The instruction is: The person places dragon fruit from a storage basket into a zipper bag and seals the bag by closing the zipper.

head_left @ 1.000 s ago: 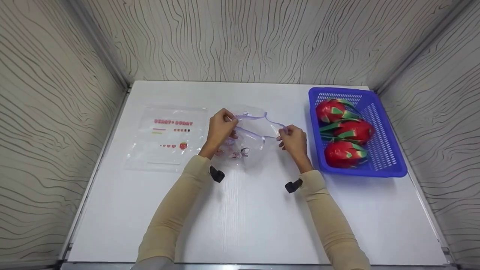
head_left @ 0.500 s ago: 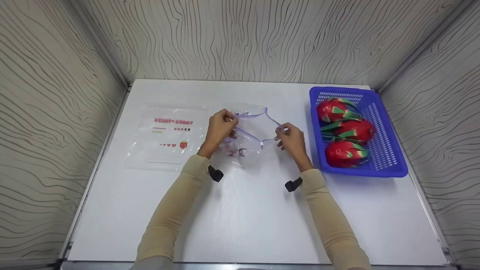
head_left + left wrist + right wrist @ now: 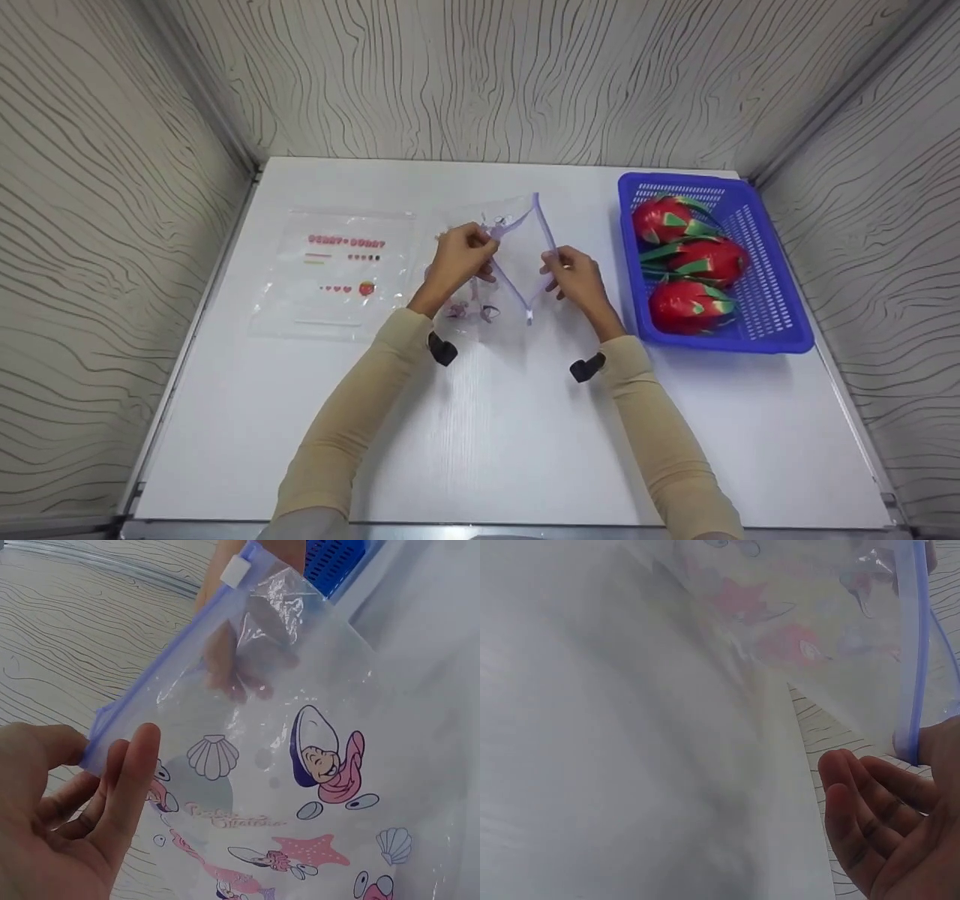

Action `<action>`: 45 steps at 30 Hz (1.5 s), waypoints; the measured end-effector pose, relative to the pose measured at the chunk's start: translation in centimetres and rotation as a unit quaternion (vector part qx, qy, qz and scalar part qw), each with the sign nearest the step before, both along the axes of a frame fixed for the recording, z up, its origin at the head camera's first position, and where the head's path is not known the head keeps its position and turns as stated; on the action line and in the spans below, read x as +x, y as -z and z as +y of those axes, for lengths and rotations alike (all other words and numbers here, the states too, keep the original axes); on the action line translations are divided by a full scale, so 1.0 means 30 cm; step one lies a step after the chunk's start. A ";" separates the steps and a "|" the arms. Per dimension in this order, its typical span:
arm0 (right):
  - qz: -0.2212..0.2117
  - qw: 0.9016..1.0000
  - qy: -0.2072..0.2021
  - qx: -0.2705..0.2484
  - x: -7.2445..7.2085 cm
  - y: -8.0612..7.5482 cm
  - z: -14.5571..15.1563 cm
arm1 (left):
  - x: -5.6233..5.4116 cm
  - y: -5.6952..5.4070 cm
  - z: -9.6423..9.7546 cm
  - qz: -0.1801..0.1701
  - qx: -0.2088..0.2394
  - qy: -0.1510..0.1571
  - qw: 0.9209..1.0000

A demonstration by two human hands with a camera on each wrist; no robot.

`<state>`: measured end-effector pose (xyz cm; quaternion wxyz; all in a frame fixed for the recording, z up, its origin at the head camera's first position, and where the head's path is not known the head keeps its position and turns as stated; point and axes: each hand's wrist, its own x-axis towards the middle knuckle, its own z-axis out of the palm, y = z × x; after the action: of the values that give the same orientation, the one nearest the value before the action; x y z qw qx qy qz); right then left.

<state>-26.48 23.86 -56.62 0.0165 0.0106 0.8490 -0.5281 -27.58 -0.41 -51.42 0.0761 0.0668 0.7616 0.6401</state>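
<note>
A clear zip bag (image 3: 499, 304) with purple closure strips and printed cartoon shells is held above the white table, its mouth spread into a diamond. My left hand (image 3: 459, 261) pinches the mouth's left strip between thumb and fingers. On the opposite strip, my right hand (image 3: 579, 280) pinches with thumb and index finger, the other fingers loosely bent. The left wrist view shows a white slider (image 3: 236, 571) at one end of the strip and the printed bag (image 3: 255, 757) hanging from it. Part of the bag is hidden behind my left hand.
A second clear bag (image 3: 337, 266) with red lettering and strawberry prints lies flat at the left. At the right stands a blue plastic basket (image 3: 776, 300) holding three red dragon fruits (image 3: 686, 307) with green leaves. Wood-patterned panels (image 3: 480, 82) enclose the table's back and sides.
My left hand has moved right and my right hand slightly left, bringing them closer together. The bag's mouth has narrowed sideways and stretched from front to back.
</note>
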 end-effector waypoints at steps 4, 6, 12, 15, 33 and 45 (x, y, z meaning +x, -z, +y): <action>0.006 1.000 -0.007 -0.003 -0.007 -0.010 -0.007 | -0.004 -0.002 0.012 0.001 0.020 0.005 1.000; 0.006 1.000 -0.008 -0.001 -0.010 -0.016 -0.010 | -0.006 -0.001 0.015 0.003 0.025 0.007 1.000; 0.008 1.000 -0.012 -0.002 -0.018 -0.021 -0.013 | -0.010 0.005 0.018 0.007 0.031 0.012 0.999; 0.014 1.000 -0.012 -0.007 -0.020 -0.022 -0.010 | -0.011 0.007 0.017 0.007 0.046 0.015 0.999; 0.054 0.998 0.004 0.041 -0.050 -0.160 0.076 | -0.010 -0.003 0.011 -0.025 0.064 -0.003 0.998; 0.071 0.992 0.022 0.103 -0.080 -0.234 0.197 | -0.011 -0.002 0.011 -0.012 0.061 0.006 0.998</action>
<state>-28.88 29.76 -49.60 -0.0561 -0.0065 0.8974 -0.4375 -27.91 -0.08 -51.36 0.0849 0.0682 0.7198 0.6856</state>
